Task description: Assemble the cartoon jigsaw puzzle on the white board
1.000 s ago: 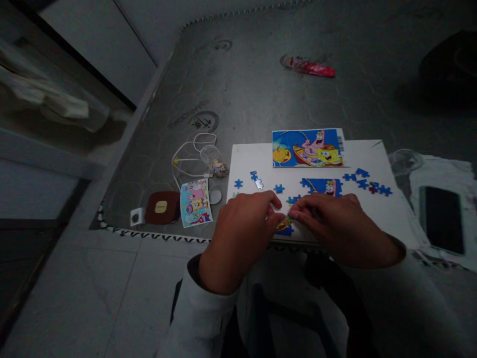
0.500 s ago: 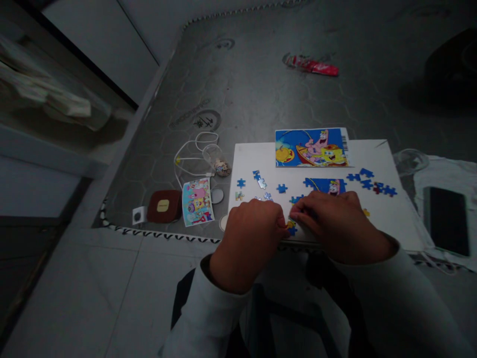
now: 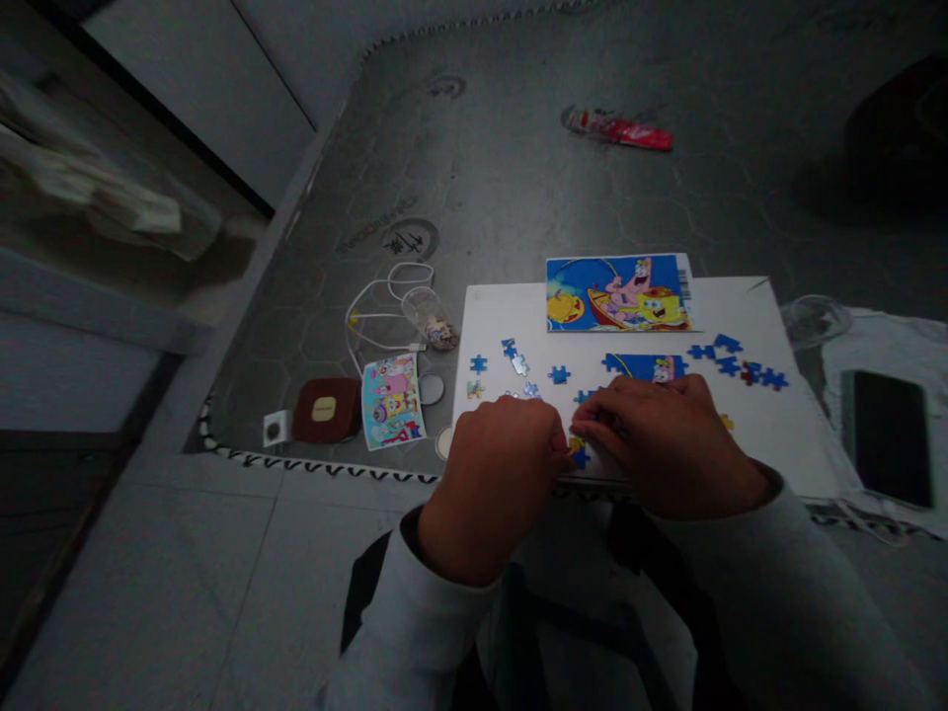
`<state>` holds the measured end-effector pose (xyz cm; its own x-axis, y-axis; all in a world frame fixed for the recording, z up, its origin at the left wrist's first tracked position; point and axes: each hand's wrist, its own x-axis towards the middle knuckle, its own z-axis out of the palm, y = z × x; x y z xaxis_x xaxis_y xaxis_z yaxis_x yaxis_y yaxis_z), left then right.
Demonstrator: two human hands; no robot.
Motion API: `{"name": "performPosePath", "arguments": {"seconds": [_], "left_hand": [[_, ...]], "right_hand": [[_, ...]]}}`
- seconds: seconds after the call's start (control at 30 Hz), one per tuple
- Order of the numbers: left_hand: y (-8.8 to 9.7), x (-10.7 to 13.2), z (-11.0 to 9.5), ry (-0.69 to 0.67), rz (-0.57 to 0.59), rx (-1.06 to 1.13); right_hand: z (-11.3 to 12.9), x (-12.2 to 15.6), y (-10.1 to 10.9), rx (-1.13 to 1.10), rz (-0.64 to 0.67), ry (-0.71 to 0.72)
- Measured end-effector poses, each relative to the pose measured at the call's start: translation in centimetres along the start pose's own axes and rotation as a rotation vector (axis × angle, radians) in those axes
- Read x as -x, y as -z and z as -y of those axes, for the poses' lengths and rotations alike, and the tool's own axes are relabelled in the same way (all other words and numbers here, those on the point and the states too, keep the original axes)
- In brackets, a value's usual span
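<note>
My left hand (image 3: 498, 464) and my right hand (image 3: 662, 434) meet at the near edge of a white board (image 3: 770, 415), fingers curled and pinched together over joined puzzle pieces (image 3: 578, 451), mostly hidden beneath them. Just beyond my right hand lies a partly built blue puzzle section (image 3: 643, 367). A cartoon reference picture (image 3: 618, 292) sits at the board's far edge. Loose blue pieces (image 3: 730, 357) lie to the right, others (image 3: 514, 357) to the left.
On the grey mat to the left lie a small cartoon card (image 3: 392, 401), a brown case (image 3: 324, 409), a white charger with cable (image 3: 377, 311) and a plastic cup (image 3: 430, 318). A red wrapper (image 3: 622, 130) lies far off. A dark phone (image 3: 889, 434) rests at right.
My hands slid slightly toward the board's near edge and closed over the piece cluster, hiding more of it. The view shifted a little.
</note>
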<state>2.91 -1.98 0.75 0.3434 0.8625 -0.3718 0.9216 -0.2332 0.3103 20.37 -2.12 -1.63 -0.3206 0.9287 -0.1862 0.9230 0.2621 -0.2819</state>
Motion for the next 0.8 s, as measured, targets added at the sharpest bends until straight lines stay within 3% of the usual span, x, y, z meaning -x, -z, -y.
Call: {"name": "performPosePath", "arguments": {"seconds": [0.8], "left_hand": [[0.11,-0.03,0.07,0.005,0.054,0.058]], "right_hand": [[-0.74,0.19,-0.6,-0.152,-0.087,0.046]]}}
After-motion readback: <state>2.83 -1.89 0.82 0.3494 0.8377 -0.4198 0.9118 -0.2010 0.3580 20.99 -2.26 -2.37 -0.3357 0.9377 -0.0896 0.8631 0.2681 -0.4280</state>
